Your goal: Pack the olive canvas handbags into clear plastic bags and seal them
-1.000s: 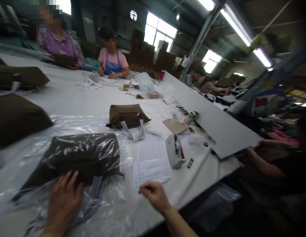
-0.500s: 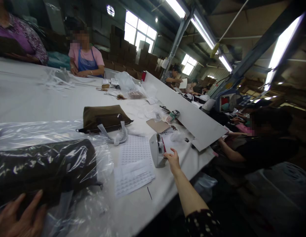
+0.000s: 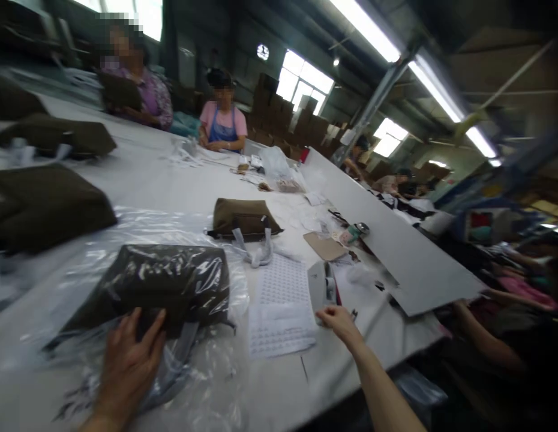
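While the left hand (image 3: 128, 366) lies across a clear plastic bag (image 3: 92, 372) at the bottom of the view, its fingers (image 3: 148, 324) are spread open against an olive-brown pouch (image 3: 171, 282) sealed inside the bag, without visibly closing on it. The wrapped pouch lies flat on the white surface (image 3: 279, 384), and glare on the plastic hides most of its detail. A grey strap (image 3: 184, 354) runs from under it toward the hand, partly blurred behind the film.

The right hand (image 3: 339, 321) reaches to the lower end of a white handheld machine (image 3: 321, 287), whose exact kind is hard to make out. Its fingers (image 3: 328, 313) curl loosely just beside the casing; whether they pinch anything small cannot be told.

Between the hands and a little beyond lie printed label sheets (image 3: 281, 306), with a bare zipped pouch (image 3: 245, 219) and a tangled pale strap (image 3: 258, 255) farther on. A cardboard piece (image 3: 324, 246) sits near a long white board (image 3: 423, 264). More pouches (image 3: 40, 207) at the left are blurred and cut off by the frame. A co-worker in a pink shirt and blue apron (image 3: 222, 114) sits at the far end, while another person's forearm (image 3: 481, 330) reaches in from the dim right edge.
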{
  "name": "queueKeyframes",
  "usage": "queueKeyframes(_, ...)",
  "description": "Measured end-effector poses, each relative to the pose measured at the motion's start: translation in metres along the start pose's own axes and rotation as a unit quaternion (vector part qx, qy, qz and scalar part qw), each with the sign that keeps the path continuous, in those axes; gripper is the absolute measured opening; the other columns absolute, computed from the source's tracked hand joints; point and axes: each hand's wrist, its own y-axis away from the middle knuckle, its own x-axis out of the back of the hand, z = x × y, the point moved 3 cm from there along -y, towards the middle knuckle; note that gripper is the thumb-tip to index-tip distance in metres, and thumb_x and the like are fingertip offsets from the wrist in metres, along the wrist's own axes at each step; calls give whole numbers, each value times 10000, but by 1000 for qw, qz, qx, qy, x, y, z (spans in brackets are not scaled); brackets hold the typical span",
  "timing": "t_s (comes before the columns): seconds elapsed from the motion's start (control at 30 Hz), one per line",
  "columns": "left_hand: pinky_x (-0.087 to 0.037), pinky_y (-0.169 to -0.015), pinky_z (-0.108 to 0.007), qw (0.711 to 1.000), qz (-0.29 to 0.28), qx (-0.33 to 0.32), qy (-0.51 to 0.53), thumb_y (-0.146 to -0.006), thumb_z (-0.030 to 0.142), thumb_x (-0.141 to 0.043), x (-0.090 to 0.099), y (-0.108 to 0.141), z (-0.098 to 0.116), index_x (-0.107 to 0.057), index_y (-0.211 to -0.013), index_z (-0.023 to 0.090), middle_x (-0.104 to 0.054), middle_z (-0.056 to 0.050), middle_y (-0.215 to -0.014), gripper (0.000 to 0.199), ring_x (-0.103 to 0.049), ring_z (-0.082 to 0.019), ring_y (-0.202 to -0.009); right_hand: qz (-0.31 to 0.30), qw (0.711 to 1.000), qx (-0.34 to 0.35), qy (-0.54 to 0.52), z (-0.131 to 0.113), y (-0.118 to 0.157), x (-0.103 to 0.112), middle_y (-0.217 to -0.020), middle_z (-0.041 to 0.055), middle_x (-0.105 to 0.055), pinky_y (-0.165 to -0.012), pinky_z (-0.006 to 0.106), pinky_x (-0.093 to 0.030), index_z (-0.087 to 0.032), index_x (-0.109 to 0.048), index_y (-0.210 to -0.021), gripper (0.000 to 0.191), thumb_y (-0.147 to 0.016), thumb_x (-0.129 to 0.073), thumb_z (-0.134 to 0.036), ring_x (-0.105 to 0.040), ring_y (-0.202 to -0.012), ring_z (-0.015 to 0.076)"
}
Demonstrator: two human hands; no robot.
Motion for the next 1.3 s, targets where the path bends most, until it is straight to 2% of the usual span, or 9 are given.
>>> queueKeyframes(0.1,-283,-1049,-589,999,14,-1,-52,-891,239,-421,7,-2,5,-512,-1263,218,-166,-126,-1497,383,-246,-376,-1331,-138,982,128,-15,-107,-4,-65,-534,-29,-577,-533,229,-347,-179,-621,-576,202,-684,-630,-350,-496,-539,110)
queueKeyframes(0.27,-311,-1039,-579,997,-3,6,-83,-880,213,-436,10,3,3,-533,-1247,216,-243,-161,-1440,379,-290,-375,-1301,-388,821,403,118,-272,29,-200,-579,-42,-610,-502,201,-360,-196,-665,-685,282,-700,-655,-477,-535,-548,95)
queueKeyframes(0.4,-324,-1035,-578,997,1,8,-74,-850,189,-468,10,6,0,-588,-1178,216,-188,-150,-1468,350,-296,-386,-1296,-294,685,524,412,-322,50,-277,-752,52,-706,-570,268,-433,-184,-689,-741,203,-724,-670,-385,-634,-701,193)
queueKeyframes(0.53,-330,-1034,-572,997,6,23,-76,-849,187,-484,10,4,-1,-532,-1250,273,-47,-104,-1528,413,-290,-382,-1308,-197,690,534,448,-336,40,-281,-839,131,-696,-703,355,-462,-133,-665,-862,268,-650,-758,-269,-620,-845,269)
queueKeyframes(0.7,-311,-1049,-567,997,5,19,-74,-867,210,-480,9,1,1,-479,-1302,279,13,-95,-1545,440,-276,-376,-1323,-39,761,497,414,-327,14,-238,-1021,170,-598,-811,416,-431,-125,-527,-1142,691,-622,-743,-525,-520,-973,312)
queueKeyframes(0.8,-304,-1052,-572,997,0,13,-74,-860,200,-487,8,2,1,-517,-1269,261,32,-96,-1546,415,-264,-385,-1328,-3,779,526,340,-311,29,-247,-1065,117,-545,-843,424,-418,-226,-447,-1252,826,-566,-756,-565,-484,-985,299)
queueKeyframes(1.0,-330,-1026,-587,997,4,-7,-73,-851,197,-494,10,2,-3,-537,-1250,270,-24,-103,-1543,408,-282,-386,-1317,-4,779,587,218,-276,46,-244,-1206,110,-490,-948,430,-396,-254,-457,-1272,590,-737,-680,-369,-433,-1125,280)
queueKeyframes(1.17,-340,-1032,-561,999,-2,-32,-37,-865,233,-494,10,-18,-16,-493,-1292,300,-173,-100,-1520,432,-288,-357,-1323,-46,655,704,270,-157,46,-175,-1346,9,-485,-1062,434,-331,-396,-417,-1304,541,-845,-471,-114,-325,-1314,222)
queueKeyframes(1.3,-348,-1035,-544,998,-15,-53,1,-877,263,-468,14,-39,-27,-539,-1252,278,-247,-96,-1500,381,-292,-338,-1329,-63,654,687,310,-74,61,-176,-1312,-18,-537,-1039,434,-390,-438,-401,-1305,597,-819,-479,-100,-432,-1260,213)
